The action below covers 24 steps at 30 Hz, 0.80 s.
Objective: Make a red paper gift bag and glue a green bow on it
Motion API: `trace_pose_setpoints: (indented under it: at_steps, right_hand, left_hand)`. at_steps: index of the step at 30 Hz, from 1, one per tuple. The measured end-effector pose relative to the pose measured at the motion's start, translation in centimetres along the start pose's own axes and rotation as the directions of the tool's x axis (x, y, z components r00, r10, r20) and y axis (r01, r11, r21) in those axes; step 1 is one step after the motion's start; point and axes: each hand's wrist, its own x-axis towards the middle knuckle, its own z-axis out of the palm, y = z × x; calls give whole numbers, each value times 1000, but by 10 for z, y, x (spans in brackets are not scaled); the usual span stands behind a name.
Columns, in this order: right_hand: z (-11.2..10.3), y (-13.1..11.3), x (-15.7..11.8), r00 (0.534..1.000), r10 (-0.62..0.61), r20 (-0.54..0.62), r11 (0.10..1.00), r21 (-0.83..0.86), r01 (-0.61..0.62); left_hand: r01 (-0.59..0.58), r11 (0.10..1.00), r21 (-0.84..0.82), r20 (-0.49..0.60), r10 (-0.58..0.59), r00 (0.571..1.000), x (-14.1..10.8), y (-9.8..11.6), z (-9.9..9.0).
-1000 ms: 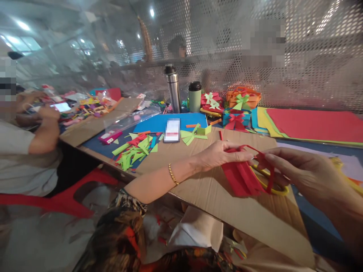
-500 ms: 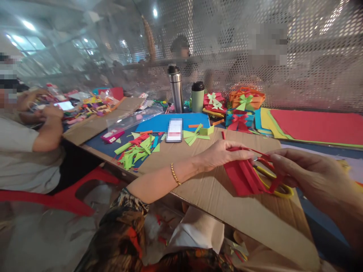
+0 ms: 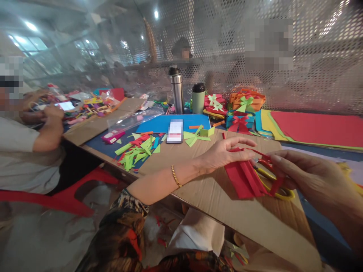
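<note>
My left hand (image 3: 219, 155) grips the upper edge of a small folded red paper bag (image 3: 244, 175), thumb on the near side and index finger lifted off it. Some of its fingers are hidden behind the paper. A thin red paper strip (image 3: 261, 153) runs from the bag's top to my right hand (image 3: 303, 170), which pinches its end between thumb and fingers. Behind the bag and under the strip lies a pair of scissors (image 3: 287, 195) with yellow handles on the cardboard; their blades are mostly covered.
Cardboard (image 3: 204, 189) covers the near table. Green and red paper scraps (image 3: 136, 153) lie left of a phone (image 3: 174, 131). Beyond stand a steel flask (image 3: 177, 92), a green cup (image 3: 197, 99) and finished paper baskets (image 3: 246, 100). Coloured sheets (image 3: 317, 124) are stacked right; a co-worker (image 3: 25, 151) sits left.
My left index finger has lifted away from the thumb. The red paper bag has shifted slightly down in view, while my right hand keeps its pinch on the strip.
</note>
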Motion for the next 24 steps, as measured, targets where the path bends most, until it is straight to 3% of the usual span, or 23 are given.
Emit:
trace_pose_setpoints:
  at_steps: [4,10,15,24]
  right_hand:
    - [3,-2,0,1000,-2,7,999,40,2]
    - [12,-9,1,999,3,-43,999,46,-1]
    - [8,-4,1,1000,3,5,998,62,-4]
    - [5,-1,5,989,89,118,995,31,-94]
  left_hand:
    - [-19,999,32,-22,20,1000,1,1,1]
    - [57,998,-24,-11,-57,998,4,-3,-2]
    - [63,998,-31,-39,-65,997,3,-4,-2]
    - [-115,985,128,-244,143,959,7,-3,-6]
